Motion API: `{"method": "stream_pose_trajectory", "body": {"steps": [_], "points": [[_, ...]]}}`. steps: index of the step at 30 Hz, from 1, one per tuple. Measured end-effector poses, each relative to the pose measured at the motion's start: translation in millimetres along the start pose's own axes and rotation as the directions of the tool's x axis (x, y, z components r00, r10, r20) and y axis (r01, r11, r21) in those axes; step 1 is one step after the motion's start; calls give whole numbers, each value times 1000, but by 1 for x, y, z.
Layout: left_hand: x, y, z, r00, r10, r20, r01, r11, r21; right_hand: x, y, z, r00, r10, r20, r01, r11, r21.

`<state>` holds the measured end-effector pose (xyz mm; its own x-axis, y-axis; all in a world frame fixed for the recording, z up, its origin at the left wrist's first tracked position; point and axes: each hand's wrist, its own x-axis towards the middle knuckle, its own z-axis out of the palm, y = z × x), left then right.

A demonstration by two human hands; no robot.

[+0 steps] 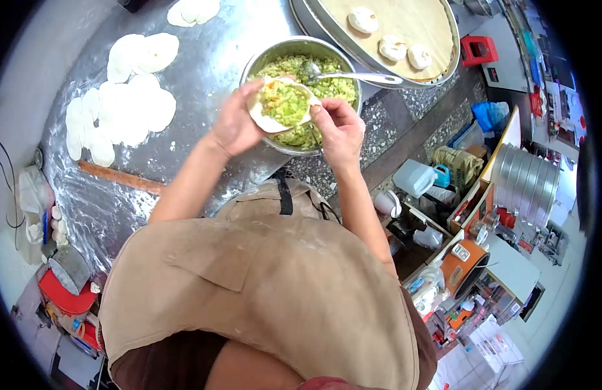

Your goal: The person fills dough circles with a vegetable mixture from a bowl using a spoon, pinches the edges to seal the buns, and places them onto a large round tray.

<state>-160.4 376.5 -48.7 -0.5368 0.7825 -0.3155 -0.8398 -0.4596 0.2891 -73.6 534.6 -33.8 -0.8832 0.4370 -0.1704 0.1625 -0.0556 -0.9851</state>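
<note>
Right hand (341, 133): pinches the filled dough (283, 106) at 3 o'clock.
Left hand (236, 122): curls round its 9 o'clock side.
Filled dough: between both hands, touching each, nearly round.
Bowl (247, 70): below it.
Tray (433, 27): farther, 2 o'clock.

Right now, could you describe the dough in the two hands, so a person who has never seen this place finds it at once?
At the floury metal table, find the steel bowl of green filling. Over the bowl, the left hand and right hand hold the dough. Unlike the flat, bare rounds on the table, it carries an open heap of filling.
</note>
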Motion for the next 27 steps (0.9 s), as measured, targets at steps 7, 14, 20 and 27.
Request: {"method": "stream_pose_trajectory", "body": {"steps": [7,14,20,27], "points": [[2,-26,3,971,200,-128,-174,966,189,6,-8,5,976,-216,26,212,913,-349],[2,-17,6,956,226,-185,-118,879,463,2,-20,3,871,-459,174,473,688,-550],[0,-9,9,969,147,-199,-6,819,574,0,-15,1,813,-514,274,575,637,-514],[-1,-4,5,989,39,-145,83,662,745,0,-21,-1,849,-437,299,529,696,-486]]}}
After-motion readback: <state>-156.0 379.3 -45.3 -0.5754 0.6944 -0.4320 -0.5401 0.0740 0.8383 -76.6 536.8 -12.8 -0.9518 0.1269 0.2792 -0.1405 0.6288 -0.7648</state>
